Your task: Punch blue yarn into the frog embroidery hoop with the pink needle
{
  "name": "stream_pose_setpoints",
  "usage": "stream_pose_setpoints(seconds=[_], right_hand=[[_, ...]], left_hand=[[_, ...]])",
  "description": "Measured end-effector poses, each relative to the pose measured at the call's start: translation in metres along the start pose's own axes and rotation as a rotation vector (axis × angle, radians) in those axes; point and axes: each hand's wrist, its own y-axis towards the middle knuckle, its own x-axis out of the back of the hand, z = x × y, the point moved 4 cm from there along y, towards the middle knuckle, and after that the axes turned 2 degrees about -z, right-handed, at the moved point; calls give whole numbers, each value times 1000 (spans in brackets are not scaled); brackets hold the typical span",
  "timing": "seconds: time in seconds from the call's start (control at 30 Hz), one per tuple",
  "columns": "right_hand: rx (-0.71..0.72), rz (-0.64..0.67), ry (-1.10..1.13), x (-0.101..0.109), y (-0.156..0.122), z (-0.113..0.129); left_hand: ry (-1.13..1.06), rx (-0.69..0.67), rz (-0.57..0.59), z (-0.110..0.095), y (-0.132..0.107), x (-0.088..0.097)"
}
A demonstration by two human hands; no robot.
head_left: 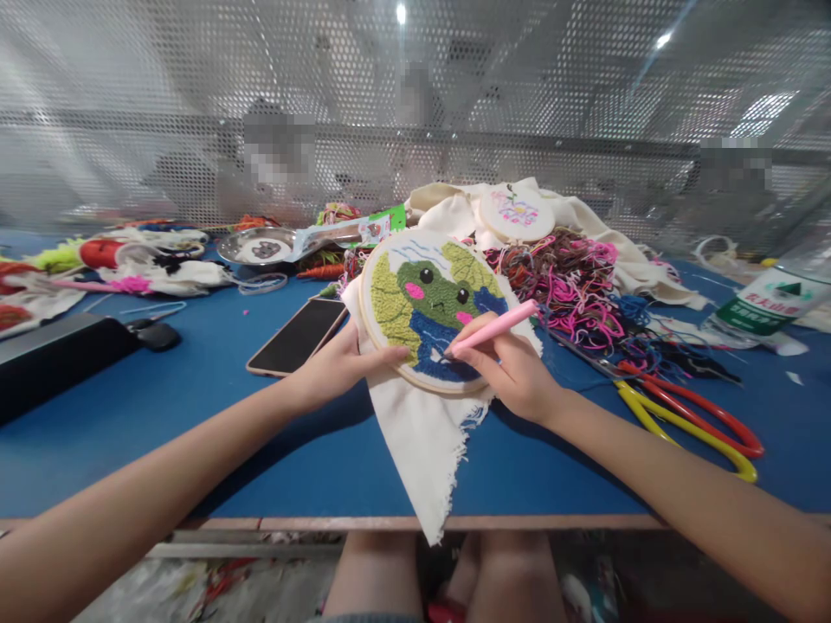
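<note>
At near centre, clasping embroidery hoop (436, 305) in left hand (347, 363), seemingly for steadiness, and pinching pink tool (499, 327) in right hand (523, 377) for control

Reference: clock positions are read from the centre of my remote view. From 10 through 12 to 2 o'clock, I see a grey perforated metal partition (551, 82) closing off the background. A dark horizontal rail (519, 140) crosses it. Light: I register one small white light (401, 13) at 12 o'clock and a second white light (663, 40) between 1 and 2. Furniture: a blue flat tabletop (292, 489) ends at 6 o'clock in a thin brownish edge strip (325, 523). Below, between 7 and 8, I see grey, littered floor (162, 588), its details blurred.
</note>
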Motion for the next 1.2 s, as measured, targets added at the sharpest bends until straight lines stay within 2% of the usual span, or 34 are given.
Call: stream_pose_setpoints(seconds=[0.47,0.73,0.93,1.07,1.2], right_hand=[[48,-8,36,0,1,1],[153,2,42,-4,2,1],[151,106,-142,-12,3,3],[209,24,-128,-9,-2,6],[128,-70,-73,-4,-4,4]], left_hand=[[37,1,-6,3,1,1],[158,-35,4,1,0,4],[179,-108,46,-2,-4,-1],[178,-119,43,0,-2,0],[169,-102,30,3,0,2]])
